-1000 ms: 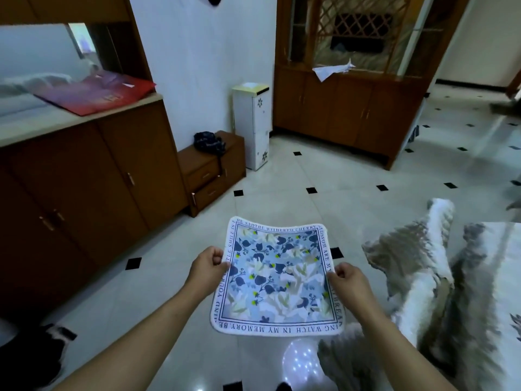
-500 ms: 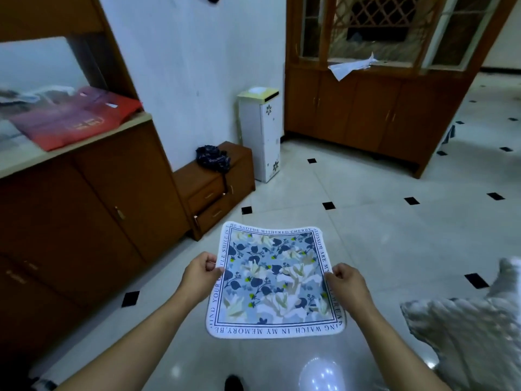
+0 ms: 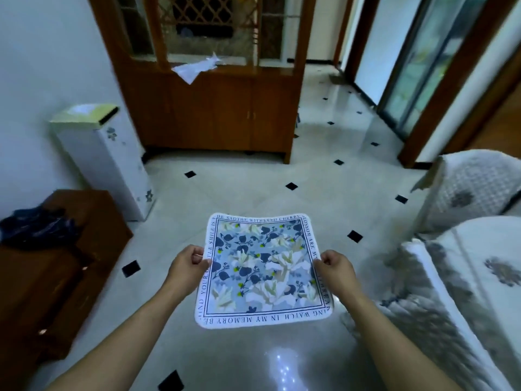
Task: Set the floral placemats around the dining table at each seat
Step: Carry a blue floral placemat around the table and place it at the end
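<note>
One blue floral placemat [image 3: 263,270], white lettered border.

There is one view, from a wide-angle camera worn on the person's head. It looks forward and down over both forearms, so the left hand [image 3: 188,268] and right hand [image 3: 336,270] sit low in the middle, close to the lens, with the placemat [image 3: 262,272] between them. Beyond them the tiled floor [image 3: 282,176] stretches away to a wooden cabinet [image 3: 225,114] at the far wall. Straight lines bow near the edges.
</note>
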Demonstrator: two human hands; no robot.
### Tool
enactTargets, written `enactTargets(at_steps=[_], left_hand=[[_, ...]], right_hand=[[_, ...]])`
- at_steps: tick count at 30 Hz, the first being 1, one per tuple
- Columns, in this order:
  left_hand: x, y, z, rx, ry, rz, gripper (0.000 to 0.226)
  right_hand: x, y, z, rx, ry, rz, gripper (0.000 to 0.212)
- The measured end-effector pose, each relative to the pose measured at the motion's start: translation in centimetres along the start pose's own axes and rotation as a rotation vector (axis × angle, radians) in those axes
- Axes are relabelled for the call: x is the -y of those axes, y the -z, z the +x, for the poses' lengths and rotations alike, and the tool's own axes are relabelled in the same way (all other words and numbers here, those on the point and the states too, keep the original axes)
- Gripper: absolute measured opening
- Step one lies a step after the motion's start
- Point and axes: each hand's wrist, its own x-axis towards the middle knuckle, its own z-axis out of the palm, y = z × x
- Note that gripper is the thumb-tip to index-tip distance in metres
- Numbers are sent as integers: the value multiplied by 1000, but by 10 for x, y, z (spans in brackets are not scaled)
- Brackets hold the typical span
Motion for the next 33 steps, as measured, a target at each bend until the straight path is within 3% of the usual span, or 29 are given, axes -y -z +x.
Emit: enactTargets(at_steps=[7, 19, 26, 33], left_hand=[[-84, -90, 148, 168, -91, 60, 10], [-213, -181, 391, 194, -92, 84, 9], [-299, -304, 565, 438, -226, 139, 10], [-433, -458, 646, 750, -430, 231, 9]], right_hand=[[-25, 28, 130, -108, -129, 60, 19], [24, 73, 401, -155, -102, 67, 27], [0, 105, 539, -334, -274, 102, 29], [-28, 179, 582, -607, -532, 231, 22]])
